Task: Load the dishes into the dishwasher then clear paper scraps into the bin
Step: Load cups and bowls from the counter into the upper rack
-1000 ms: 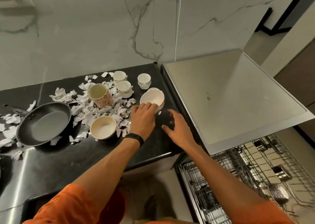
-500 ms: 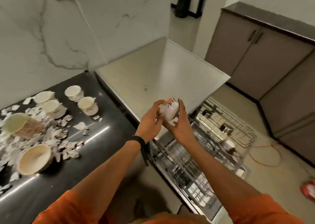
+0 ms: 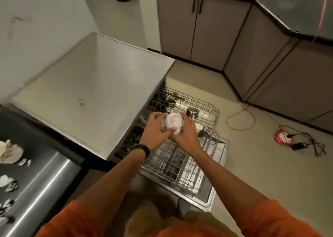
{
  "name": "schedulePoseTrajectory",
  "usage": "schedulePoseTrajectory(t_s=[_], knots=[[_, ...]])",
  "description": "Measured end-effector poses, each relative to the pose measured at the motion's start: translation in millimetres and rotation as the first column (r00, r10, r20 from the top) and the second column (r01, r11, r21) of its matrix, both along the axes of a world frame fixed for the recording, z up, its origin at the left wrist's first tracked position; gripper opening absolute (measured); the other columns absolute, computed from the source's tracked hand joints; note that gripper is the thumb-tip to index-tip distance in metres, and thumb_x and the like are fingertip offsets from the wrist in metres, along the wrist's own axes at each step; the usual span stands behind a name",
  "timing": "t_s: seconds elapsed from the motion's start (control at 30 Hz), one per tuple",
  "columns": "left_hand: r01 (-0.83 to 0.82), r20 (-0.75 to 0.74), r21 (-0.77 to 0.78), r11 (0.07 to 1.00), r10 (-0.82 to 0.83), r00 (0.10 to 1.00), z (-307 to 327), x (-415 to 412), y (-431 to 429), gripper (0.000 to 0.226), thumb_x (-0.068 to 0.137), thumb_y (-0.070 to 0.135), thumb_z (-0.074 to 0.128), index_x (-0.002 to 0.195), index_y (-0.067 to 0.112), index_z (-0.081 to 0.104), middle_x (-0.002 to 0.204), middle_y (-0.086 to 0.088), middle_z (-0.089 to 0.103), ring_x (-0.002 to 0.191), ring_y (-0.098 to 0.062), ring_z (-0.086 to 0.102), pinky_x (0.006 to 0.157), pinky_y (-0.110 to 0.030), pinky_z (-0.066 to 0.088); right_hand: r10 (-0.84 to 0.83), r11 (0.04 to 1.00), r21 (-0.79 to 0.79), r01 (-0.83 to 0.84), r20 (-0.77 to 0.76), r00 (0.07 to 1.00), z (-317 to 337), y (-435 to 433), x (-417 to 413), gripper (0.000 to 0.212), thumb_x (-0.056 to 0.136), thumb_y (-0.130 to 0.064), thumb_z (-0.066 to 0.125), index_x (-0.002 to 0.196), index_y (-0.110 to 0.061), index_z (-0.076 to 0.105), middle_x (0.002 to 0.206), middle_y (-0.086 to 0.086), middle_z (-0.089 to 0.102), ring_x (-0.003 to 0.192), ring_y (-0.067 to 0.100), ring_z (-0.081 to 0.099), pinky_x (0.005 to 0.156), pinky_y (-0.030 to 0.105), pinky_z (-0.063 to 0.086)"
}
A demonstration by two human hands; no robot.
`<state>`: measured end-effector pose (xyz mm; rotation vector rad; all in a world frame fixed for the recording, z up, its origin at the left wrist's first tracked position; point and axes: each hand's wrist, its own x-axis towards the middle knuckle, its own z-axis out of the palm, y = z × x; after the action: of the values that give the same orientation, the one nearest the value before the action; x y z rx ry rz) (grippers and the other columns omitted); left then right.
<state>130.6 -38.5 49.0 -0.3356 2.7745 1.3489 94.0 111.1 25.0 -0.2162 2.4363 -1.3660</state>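
Both hands are holding a white bowl (image 3: 173, 121). The bowl is turned upside down, so its bottom ring is facing up. The left hand (image 3: 154, 128) is curling round the bowl's left side, with its thumb lying across the near side. The right hand (image 3: 186, 135) is wrapping round the right side of the bowl. A black band (image 3: 142, 149) is sitting on the left wrist.

The bowl is up over the wire rack (image 3: 173, 163) that is sticking out of the dishwasher (image 3: 90, 92). The dishwasher door (image 3: 207, 199) is lying open and flat under the rack. Two metal cups (image 3: 192, 112) are sitting in the rack just behind the hands.

On the far left, the dark table (image 3: 39, 179) is showing some torn paper scraps (image 3: 7, 181). They are lying well apart from the bowl and look blurry.

On the floor to the right, a red cord reel (image 3: 282, 136) is sitting near an orange cable (image 3: 241, 118). Grey cupboards (image 3: 198, 29) are standing along the back.
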Motion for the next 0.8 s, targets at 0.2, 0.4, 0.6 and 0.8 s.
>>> schedulePoseTrajectory(t_s=[0.2,0.4,0.6,0.8], knots=[[0.013,0.159,0.116,0.993,-0.032,0.987,-29.9,-46.7,11.5,0.063,0.087,0.024,0.079,0.143,0.021,0.053,0.124,0.007,0.054,0.115,-0.01,0.05,0.102,-0.028,0.041,-0.15,0.988,-0.005,0.151,0.109,0.983,-39.5,15.1,-25.9,0.074,0.074,-0.045,0.086,0.124,-0.036,0.032,0.109,-0.018,0.06,0.093,0.009,0.067,0.078,0.047,0.061],[0.06,0.31,0.157,0.986,-0.107,0.945,-105.3,-106.7,-7.1,0.059,0.094,0.017,0.071,0.148,0.017,0.047,0.137,0.001,0.055,0.121,-0.009,0.048,0.097,-0.023,0.035,-0.153,0.985,0.111,0.136,0.167,0.974,-100.1,-1.1,-68.6,0.068,0.076,-0.022,0.082,0.129,-0.029,0.041,0.131,0.003,0.047,0.091,0.013,0.063,0.078,0.041,0.061],[0.083,0.388,0.18,0.98,-0.148,0.91,-202.4,-163.4,-18.5,0.055,0.091,0.009,0.069,0.138,0.03,0.051,0.133,0.004,0.054,0.123,-0.021,0.054,0.106,-0.044,0.048,-0.174,0.975,0.173,0.137,0.224,0.959,-183.1,-24.1,-111.5,0.07,0.088,-0.009,0.074,0.147,-0.025,0.04,0.146,0.003,0.049,0.125,0.021,0.056,0.1,0.048,0.055],[0.117,0.397,0.15,0.982,-0.168,0.902,-269.4,-191.3,-20.3,0.061,0.092,0.013,0.067,0.146,0.032,0.046,0.148,-0.002,0.05,0.13,-0.022,0.052,0.106,-0.047,0.049,-0.246,0.951,0.255,0.177,0.271,0.931,-215.1,-35.7,-138.5,0.059,0.096,-0.008,0.065,0.15,-0.013,0.042,0.15,0.005,0.049,0.132,0.022,0.052,0.108,0.037,0.046]])
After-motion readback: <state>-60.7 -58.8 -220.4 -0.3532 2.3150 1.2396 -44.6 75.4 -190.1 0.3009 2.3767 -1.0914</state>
